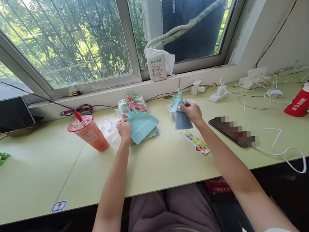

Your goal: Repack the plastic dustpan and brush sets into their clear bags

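My left hand (pixel 124 128) is closed on the left edge of a light teal dustpan (pixel 143 125), whose handle points away toward the window. Beneath and behind the dustpan lies a stack of dustpans in clear wrap, with a pink one (pixel 134 104) showing. In my right hand (pixel 192 112) is a small hand brush (pixel 183 120) with grey-blue bristles hanging down and a teal handle upward. Partly hidden behind it sits a wrapped bundle of teal pieces (pixel 172 107). A printed yellow card (pixel 195 142) lies on the table just below the brush.
A drink cup with a red straw (pixel 89 133) stands left of the dustpan, near crumpled clear plastic (pixel 109 127). To the right are a phone (pixel 231 131), a white cable (pixel 289 149), a power strip (pixel 219 93) and a red cup (pixel 307 99). A tissue pack (pixel 157 67) stands on the windowsill.
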`<state>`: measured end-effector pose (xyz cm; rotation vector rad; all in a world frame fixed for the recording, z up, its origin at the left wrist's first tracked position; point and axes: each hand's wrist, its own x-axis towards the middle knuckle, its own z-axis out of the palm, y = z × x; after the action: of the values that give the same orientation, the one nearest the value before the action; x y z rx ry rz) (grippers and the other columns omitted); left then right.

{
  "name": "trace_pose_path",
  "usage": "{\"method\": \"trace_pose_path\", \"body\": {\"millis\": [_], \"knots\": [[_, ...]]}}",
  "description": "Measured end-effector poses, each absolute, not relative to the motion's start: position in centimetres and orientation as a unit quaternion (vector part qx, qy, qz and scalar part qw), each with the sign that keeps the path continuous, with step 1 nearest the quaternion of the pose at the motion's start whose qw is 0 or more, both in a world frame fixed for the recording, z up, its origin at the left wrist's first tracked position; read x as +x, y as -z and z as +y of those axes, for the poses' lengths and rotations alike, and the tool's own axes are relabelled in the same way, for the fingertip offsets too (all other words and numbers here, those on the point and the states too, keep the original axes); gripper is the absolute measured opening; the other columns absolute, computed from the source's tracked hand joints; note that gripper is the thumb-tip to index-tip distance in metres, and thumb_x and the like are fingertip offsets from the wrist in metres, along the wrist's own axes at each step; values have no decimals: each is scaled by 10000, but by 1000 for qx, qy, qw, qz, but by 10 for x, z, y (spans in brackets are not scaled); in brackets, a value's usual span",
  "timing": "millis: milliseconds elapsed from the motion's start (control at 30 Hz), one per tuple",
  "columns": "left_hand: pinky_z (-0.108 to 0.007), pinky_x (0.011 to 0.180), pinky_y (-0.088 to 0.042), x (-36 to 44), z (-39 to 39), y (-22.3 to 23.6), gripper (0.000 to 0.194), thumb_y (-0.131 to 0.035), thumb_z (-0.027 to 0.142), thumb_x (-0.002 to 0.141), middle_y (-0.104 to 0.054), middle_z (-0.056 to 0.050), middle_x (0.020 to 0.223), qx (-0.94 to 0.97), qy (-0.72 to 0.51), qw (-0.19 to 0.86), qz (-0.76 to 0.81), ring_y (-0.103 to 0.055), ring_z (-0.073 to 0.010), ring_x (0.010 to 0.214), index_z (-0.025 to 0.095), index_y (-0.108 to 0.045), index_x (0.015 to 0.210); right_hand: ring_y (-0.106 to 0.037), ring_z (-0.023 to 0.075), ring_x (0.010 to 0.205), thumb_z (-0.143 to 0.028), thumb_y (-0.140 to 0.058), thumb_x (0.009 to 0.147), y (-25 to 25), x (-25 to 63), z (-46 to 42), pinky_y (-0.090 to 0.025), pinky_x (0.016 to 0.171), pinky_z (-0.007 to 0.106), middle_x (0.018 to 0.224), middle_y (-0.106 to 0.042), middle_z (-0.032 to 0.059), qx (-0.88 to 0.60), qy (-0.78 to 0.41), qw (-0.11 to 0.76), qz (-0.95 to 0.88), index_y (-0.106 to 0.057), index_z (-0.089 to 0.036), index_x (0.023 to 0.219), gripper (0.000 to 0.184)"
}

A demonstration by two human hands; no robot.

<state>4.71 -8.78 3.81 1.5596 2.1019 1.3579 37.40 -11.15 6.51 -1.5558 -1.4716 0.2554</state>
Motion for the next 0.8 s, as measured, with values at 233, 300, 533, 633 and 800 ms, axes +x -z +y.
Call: {"method": "trace_pose_path", "body": {"millis": [233,300,533,633,800], "knots": [[-505,1012,-376,56,-93,-41,303,-488,203,821,-589,-119,1175,522,-424,108,732,-468,-330,1210,256,-701,1030,-662,286,869,-439,-605,821,-50,337,-124,-456,716,344,913,-713,143,-732,-3,144,-666,-725,-187,869,283],[-496,1018,-366,57,-94,-42,299,-473,222,845,-583,-120,1186,503,-438,92,740,-469,-318,1206,246,-674,1065,-665,285,881,-403,-564,858,-44,335,-123,-457,715,341,932,-713,151,-732,11,137,-667,-726,-182,919,281],[-420,991,-385,53,-99,-54,279,-380,244,907,-607,-86,1160,460,-508,24,728,-490,-268,1172,240,-627,1037,-644,246,827,-305,-484,915,-51,354,-118,-448,683,322,910,-704,114,-718,60,240,-650,-722,-196,922,262],[-431,982,-382,54,-100,-55,248,-407,305,917,-613,-93,1146,479,-492,15,726,-495,-283,1163,233,-627,1006,-625,239,891,-258,-572,877,-48,362,-115,-464,721,325,994,-685,90,-684,37,215,-696,-731,-225,932,172],[-467,958,-373,58,-101,-49,325,-544,505,860,-608,-126,1123,552,-414,-18,724,-498,-327,1141,223,-637,994,-536,295,1118,-217,-684,817,-31,360,-110,-480,813,372,1115,-635,121,-646,20,157,-747,-728,-215,974,163]]}}
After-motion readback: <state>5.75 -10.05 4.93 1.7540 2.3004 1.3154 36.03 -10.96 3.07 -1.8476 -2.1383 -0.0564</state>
